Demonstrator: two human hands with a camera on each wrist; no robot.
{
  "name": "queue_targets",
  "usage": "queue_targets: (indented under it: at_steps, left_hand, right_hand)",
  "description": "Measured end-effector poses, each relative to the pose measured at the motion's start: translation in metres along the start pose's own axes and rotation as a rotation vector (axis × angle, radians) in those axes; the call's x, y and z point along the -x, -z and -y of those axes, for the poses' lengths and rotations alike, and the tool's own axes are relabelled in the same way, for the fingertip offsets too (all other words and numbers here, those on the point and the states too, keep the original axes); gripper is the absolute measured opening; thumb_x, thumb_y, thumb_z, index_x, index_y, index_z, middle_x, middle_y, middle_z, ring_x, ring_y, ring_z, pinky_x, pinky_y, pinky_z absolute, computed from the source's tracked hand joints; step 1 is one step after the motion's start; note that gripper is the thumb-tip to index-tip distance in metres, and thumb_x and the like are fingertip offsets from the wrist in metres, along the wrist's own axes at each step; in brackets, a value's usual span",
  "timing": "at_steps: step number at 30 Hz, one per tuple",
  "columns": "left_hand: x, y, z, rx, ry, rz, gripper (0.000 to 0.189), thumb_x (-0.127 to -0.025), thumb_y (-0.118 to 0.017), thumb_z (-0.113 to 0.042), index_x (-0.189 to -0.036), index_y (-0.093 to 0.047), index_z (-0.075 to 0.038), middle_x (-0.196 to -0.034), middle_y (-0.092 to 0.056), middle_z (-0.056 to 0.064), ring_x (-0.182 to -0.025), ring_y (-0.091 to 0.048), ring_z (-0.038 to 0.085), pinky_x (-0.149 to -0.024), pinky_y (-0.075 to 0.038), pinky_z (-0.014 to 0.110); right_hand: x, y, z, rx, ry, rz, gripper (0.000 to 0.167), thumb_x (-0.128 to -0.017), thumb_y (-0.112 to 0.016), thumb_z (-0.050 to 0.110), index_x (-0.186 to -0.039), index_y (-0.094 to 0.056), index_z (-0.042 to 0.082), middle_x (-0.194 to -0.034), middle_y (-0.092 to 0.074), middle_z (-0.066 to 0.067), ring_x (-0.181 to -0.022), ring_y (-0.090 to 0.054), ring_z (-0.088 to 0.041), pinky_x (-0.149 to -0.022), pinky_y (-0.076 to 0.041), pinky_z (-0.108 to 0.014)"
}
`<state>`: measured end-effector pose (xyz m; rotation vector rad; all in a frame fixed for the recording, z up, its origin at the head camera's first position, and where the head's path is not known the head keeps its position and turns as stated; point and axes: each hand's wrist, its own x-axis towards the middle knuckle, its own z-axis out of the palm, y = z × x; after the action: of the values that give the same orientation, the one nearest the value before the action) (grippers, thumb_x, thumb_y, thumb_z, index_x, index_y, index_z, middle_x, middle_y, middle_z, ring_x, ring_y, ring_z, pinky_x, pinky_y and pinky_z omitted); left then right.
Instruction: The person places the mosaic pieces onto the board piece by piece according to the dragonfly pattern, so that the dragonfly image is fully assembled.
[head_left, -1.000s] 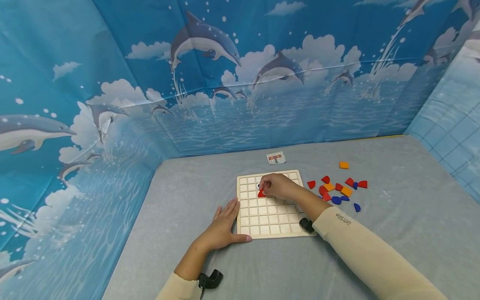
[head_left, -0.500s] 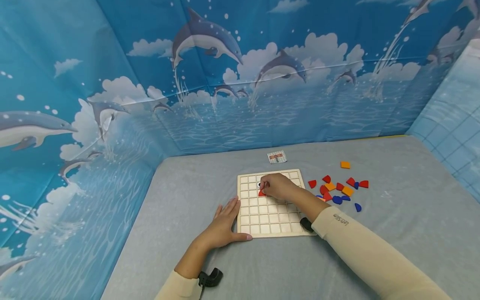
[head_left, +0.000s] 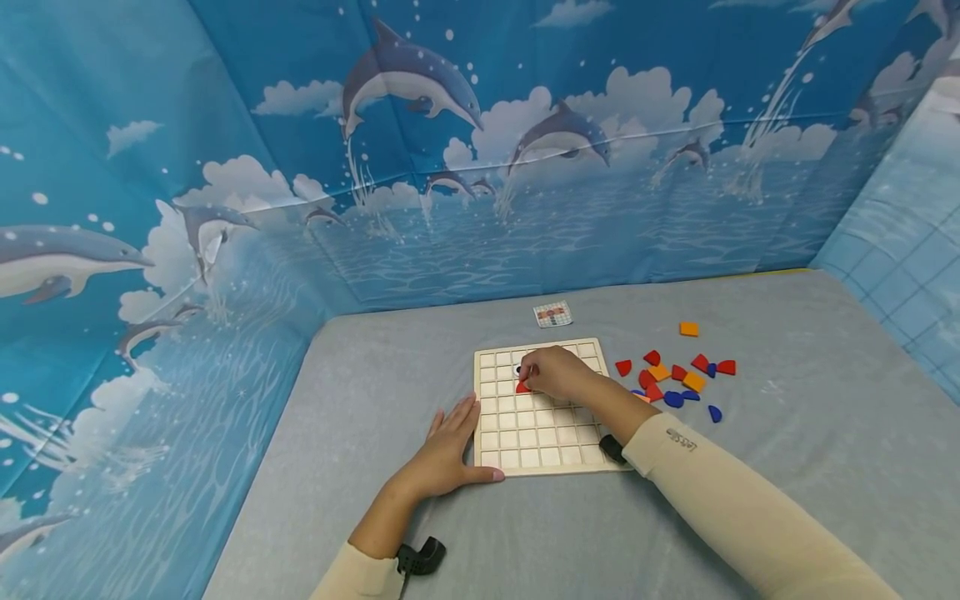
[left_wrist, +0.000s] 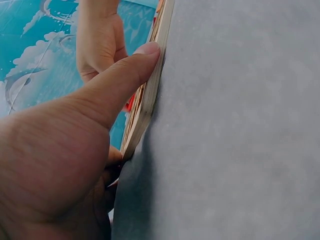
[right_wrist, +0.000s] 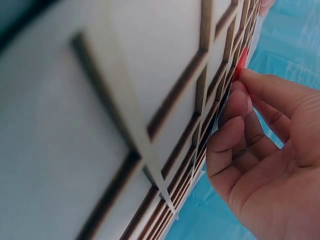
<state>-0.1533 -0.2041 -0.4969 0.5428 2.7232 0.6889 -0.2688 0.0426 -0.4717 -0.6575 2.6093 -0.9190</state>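
A wooden grid board (head_left: 530, 437) lies on the grey cloth. My left hand (head_left: 442, 457) rests at its lower left corner, fingers along the left edge and thumb on the front edge; in the left wrist view the thumb (left_wrist: 135, 67) touches the board's rim. Over the upper part of the grid, my right hand (head_left: 557, 372) pinches a red rounded wedge piece (head_left: 522, 387) against the board. The right wrist view shows thumb and forefinger on the red piece (right_wrist: 241, 64). A small black-and-white piece (head_left: 517, 371) sits just beyond it, partly hidden by the fingers.
Loose red, blue and orange pieces (head_left: 673, 400) are scattered right of the board, with an orange square (head_left: 688, 329) farther back. A small pattern card (head_left: 552, 314) lies behind the board. A dolphin-printed curtain (head_left: 525, 208) borders the table's back and left.
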Motion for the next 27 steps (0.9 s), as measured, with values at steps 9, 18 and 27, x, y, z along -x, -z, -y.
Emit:
queue_targets:
  at_steps: [9,18,27]
  left_hand:
    - [0.0,0.0,0.001,-0.002,-0.004,-0.01,0.118,-0.08,-0.076,-0.063,-0.163,-0.014,-0.006,-0.172,-0.01,0.007,-0.16,-0.008,0.021,-0.128,0.0,0.056]
    - [0.0,0.0,0.002,-0.003,-0.004,-0.008,0.118,-0.08,-0.076,-0.064,-0.163,-0.014,-0.007,-0.172,-0.009,0.006,-0.16,-0.007,0.021,-0.128,-0.001,0.056]
    - [0.0,0.001,0.0,-0.003,0.003,-0.002,0.119,-0.08,-0.077,-0.062,-0.163,-0.013,-0.006,-0.172,-0.008,0.007,-0.16,-0.007,0.022,-0.128,0.0,0.055]
  right_hand:
    - [0.0,0.0,0.002,-0.02,0.015,-0.005,0.013,-0.095,-0.064,0.007,-0.097,-0.073,0.015,-0.072,-0.061,0.0,-0.059,-0.047,-0.013,-0.058,-0.04,-0.028]
    - [0.003,0.009,0.001,-0.033,0.006,0.034,0.014,-0.097,-0.064,0.01,-0.102,-0.074,0.017,-0.078,-0.064,0.0,-0.063,-0.05,-0.014,-0.06,-0.042,-0.029]
    - [0.014,0.03,-0.003,-0.103,0.004,-0.015,0.015,-0.096,-0.069,0.016,-0.11,-0.075,0.014,-0.09,-0.067,-0.002,-0.077,-0.058,-0.017,-0.065,-0.048,-0.03]
